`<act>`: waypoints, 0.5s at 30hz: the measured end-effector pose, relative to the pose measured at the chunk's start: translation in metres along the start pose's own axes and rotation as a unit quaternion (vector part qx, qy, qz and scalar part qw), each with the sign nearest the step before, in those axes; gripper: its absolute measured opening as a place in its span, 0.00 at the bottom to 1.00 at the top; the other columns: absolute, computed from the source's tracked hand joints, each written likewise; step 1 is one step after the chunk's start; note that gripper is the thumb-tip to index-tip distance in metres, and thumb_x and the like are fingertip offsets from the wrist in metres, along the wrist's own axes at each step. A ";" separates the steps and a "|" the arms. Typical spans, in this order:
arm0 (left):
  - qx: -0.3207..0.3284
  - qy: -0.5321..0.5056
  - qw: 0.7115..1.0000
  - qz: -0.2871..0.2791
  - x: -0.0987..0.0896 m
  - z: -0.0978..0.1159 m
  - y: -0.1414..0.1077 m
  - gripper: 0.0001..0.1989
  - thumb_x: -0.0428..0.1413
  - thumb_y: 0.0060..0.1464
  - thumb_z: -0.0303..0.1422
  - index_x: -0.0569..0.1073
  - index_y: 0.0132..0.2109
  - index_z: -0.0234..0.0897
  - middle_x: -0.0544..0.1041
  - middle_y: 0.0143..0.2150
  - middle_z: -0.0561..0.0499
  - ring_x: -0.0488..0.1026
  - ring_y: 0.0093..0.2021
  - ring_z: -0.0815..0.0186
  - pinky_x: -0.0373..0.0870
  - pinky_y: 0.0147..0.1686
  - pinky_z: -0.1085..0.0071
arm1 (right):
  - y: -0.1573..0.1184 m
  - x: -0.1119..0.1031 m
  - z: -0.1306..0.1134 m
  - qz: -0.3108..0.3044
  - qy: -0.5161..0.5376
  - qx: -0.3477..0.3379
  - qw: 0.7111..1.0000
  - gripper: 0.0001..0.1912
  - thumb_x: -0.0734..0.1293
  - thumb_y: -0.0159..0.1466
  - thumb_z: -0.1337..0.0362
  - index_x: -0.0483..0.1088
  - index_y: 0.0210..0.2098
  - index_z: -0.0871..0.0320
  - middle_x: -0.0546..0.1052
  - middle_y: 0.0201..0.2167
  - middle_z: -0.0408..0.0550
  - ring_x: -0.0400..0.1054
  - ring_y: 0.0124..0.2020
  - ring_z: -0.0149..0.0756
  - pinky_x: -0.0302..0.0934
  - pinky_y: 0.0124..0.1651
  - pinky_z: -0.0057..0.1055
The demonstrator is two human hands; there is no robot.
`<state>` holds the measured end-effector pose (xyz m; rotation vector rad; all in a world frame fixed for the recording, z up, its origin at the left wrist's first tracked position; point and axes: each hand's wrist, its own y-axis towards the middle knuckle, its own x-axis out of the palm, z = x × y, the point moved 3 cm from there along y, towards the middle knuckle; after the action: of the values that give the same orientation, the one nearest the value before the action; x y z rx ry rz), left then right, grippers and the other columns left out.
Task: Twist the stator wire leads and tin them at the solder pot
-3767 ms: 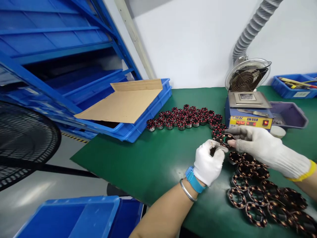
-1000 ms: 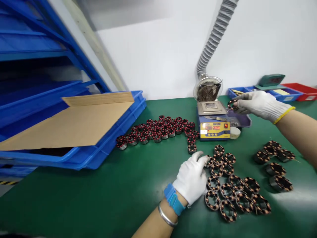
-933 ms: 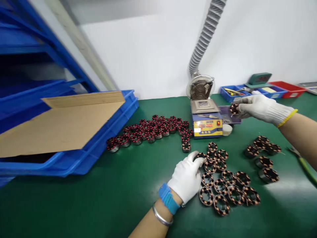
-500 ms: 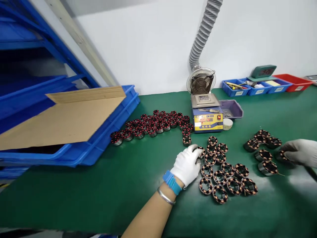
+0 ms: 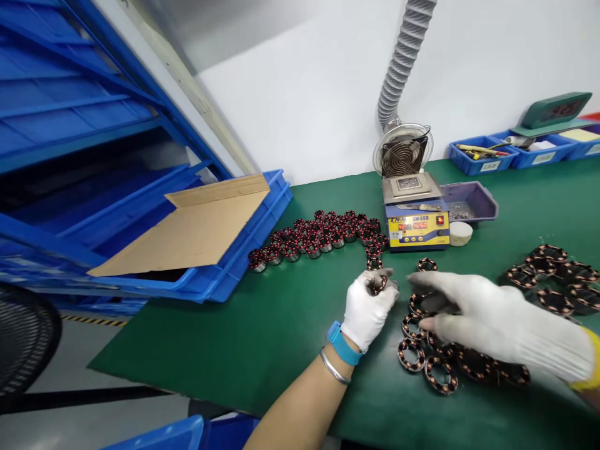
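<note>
My left hand (image 5: 370,309), in a white glove with a blue strap and a metal bangle at the wrist, is closed around a motor stator (image 5: 379,285), a ring with copper windings. My right hand (image 5: 497,319), gloved as well, reaches in from the right with thumb and fingers apart and nothing visible between them. It hovers over a group of copper-wound stators (image 5: 440,376) and hides some of them. Just beyond my left fingers sits another stator (image 5: 374,263), at the near end of a cluster of stators with red tops (image 5: 312,242).
Behind stands a benchtop unit with lit digits (image 5: 417,228), a fan (image 5: 404,156) and a duct hose (image 5: 405,56). A purple tray (image 5: 490,203) and round white block (image 5: 460,234) flank it. More stators (image 5: 555,301) lie right. Blue crates (image 5: 220,278) with cardboard (image 5: 210,231) stand left.
My right hand has moved left from the right-hand stators to above the middle group. My left hand now has a stator lifted and tilted in its fingers. The view has shifted left.
</note>
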<state>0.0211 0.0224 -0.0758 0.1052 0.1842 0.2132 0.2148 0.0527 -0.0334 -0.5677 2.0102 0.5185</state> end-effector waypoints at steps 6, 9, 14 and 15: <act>0.029 -0.037 0.997 -0.060 0.003 -0.003 -0.003 0.20 0.60 0.51 0.28 0.72 0.52 0.35 0.79 0.48 0.45 0.77 0.49 0.60 0.74 0.54 0.61 | 0.024 0.019 -0.005 -0.024 0.038 0.042 0.998 0.33 0.72 0.55 0.53 0.70 0.60 0.44 0.81 0.45 0.44 0.78 0.41 0.49 0.70 0.29 0.36; 0.091 0.098 0.991 -0.017 0.003 -0.001 -0.005 0.11 0.59 0.50 0.24 0.73 0.42 0.37 0.79 0.46 0.48 0.76 0.51 0.60 0.72 0.56 0.60 | 0.023 0.026 0.011 -0.044 0.064 0.031 0.996 0.30 0.70 0.58 0.55 0.70 0.60 0.46 0.80 0.46 0.45 0.78 0.42 0.46 0.72 0.34 0.36; 0.105 0.160 0.981 0.025 0.003 0.003 -0.011 0.18 0.60 0.49 0.25 0.66 0.47 0.39 0.79 0.43 0.49 0.78 0.44 0.61 0.76 0.49 0.62 | 0.023 0.027 0.006 0.092 -0.029 -0.038 0.995 0.25 0.63 0.65 0.56 0.70 0.60 0.52 0.77 0.53 0.51 0.75 0.49 0.46 0.71 0.45 0.39; 0.100 0.181 0.978 0.039 0.002 0.004 -0.012 0.19 0.60 0.48 0.26 0.66 0.48 0.39 0.78 0.44 0.48 0.78 0.45 0.60 0.75 0.50 0.61 | 0.023 0.027 0.002 0.109 -0.039 -0.073 0.991 0.24 0.61 0.66 0.58 0.69 0.61 0.52 0.76 0.53 0.51 0.75 0.49 0.43 0.71 0.46 0.37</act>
<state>0.0259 0.0108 -0.0734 0.2753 0.5658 0.2908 0.1906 0.0675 -0.0552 -0.4105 1.9809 0.8121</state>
